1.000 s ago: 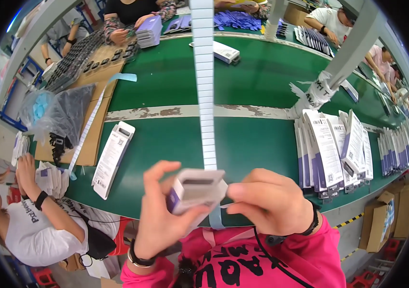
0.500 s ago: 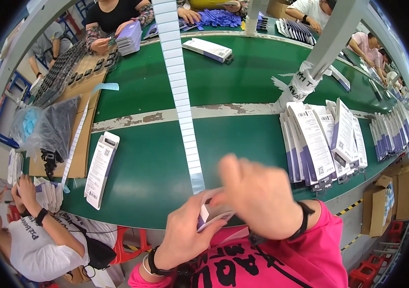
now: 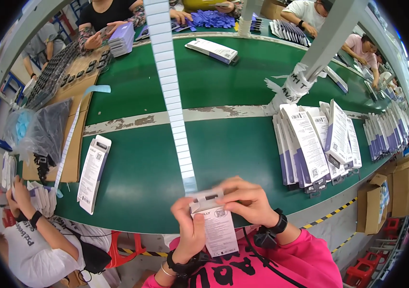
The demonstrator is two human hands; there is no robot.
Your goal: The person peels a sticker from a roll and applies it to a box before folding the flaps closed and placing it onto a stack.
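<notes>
A slim white and purple cardboard box (image 3: 218, 228) is held upright in front of my chest, its printed side facing up at me and a hang-tab slot at its top. My left hand (image 3: 189, 228) grips its left edge, thumb across the front. With bent fingers, my right hand (image 3: 246, 199) pinches the upper right corner by the hang tab. Just beyond the box hangs a long strip of pale blue and white labels (image 3: 173, 103), its lower end close to my left fingers. A similar box (image 3: 94, 175) lies on the green table to the left.
Stacked white and purple boxes (image 3: 305, 144) lean on the right, with another row (image 3: 389, 129) farther right. A metal post (image 3: 310, 65) wrapped in white tape rises behind them. One box (image 3: 212, 50) lies across the bench. Co-workers sit along the far side, and a person (image 3: 46, 240) sits at left.
The box has turned from end-on to showing its printed face. My right hand has come down from above it to its top corner, and my left hand has shifted slightly.
</notes>
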